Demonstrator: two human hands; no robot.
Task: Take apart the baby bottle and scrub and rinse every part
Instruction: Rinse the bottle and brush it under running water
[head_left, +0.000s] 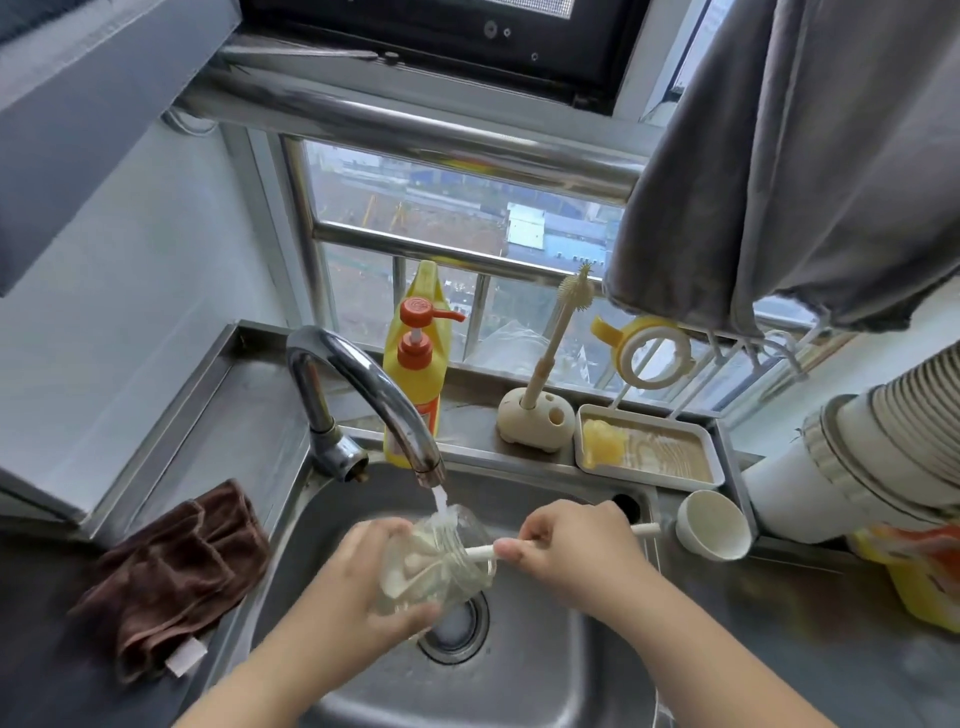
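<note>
The clear bottle body (436, 564) is held over the sink (545, 675), just below the faucet (363, 395) spout, with the water stream falling onto it. Its long axis lies tilted, mouth turned toward the right hand (571, 545). It is gripped from the faucet's left by the left hand (358, 582), fingers curled round its wall. The white brush handle (519, 545) is pinched by the right hand, its head already inside the bottle; scrubbing is judged to run along that axis.
</note>
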